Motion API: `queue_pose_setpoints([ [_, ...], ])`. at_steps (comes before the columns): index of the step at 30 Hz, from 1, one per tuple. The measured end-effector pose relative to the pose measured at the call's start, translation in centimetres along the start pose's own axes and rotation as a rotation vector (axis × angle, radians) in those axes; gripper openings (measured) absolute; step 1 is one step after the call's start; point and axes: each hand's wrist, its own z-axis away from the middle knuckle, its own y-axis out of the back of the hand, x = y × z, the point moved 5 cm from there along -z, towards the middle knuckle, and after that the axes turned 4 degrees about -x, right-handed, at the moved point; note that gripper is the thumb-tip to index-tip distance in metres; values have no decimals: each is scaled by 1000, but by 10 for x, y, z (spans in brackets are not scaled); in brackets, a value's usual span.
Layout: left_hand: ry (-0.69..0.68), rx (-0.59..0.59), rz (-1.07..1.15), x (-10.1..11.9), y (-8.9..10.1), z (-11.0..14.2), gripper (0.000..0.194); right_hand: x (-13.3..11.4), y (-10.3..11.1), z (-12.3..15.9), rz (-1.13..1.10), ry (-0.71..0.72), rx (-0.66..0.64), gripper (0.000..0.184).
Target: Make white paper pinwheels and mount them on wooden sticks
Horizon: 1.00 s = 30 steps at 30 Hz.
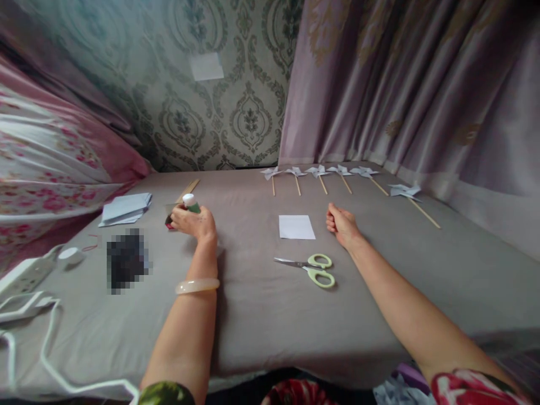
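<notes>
My left hand [193, 222] reaches to the back left of the table, its fingers curled down at a small dark and red box [169, 221]. Right behind the hand rises a green bottle with a white cap [189, 200], its lower part hidden. What the fingertips hold I cannot make out. My right hand [342, 225] is a loose fist resting on the cloth, with nothing showing in it. Between the hands lies a square of white paper [296, 227]. Nearer to me are scissors with pale green handles [319, 270], their blades pointing left.
Several paper pinwheels on sticks [319, 172] line the back right. Wooden sticks [192, 185] lie behind my left hand. At left are stacked paper sheets [125, 208], a blurred dark object [127, 260], a white round object [70, 257], a power strip [29, 277] and a white cable [63, 379].
</notes>
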Motion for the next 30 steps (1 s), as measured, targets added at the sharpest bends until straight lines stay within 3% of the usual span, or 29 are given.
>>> queue_pose_setpoints([
  [14, -23, 29, -5, -3, -2, -4, 24, -3, -4, 2, 32, -5, 7, 42],
  [18, -141, 5, 124, 11, 0, 0, 22, -4, -4, 2, 29, 5, 27, 42],
  [22, -301, -201, 381, 37, -12, 21, 23, -8, -4, 2, 41, 64, 53, 45],
  [26, -367, -447, 537, 60, -38, 63, 29, -15, -9, 4, 97, 142, -2, 45],
  [27, -369, -523, 579, 65, -43, 76, 30, -16, -11, 5, 120, 155, -29, 45],
  [30, -182, -836, 860, 75, -56, 112, 33, -20, -21, 10, 181, 186, -115, 40],
])
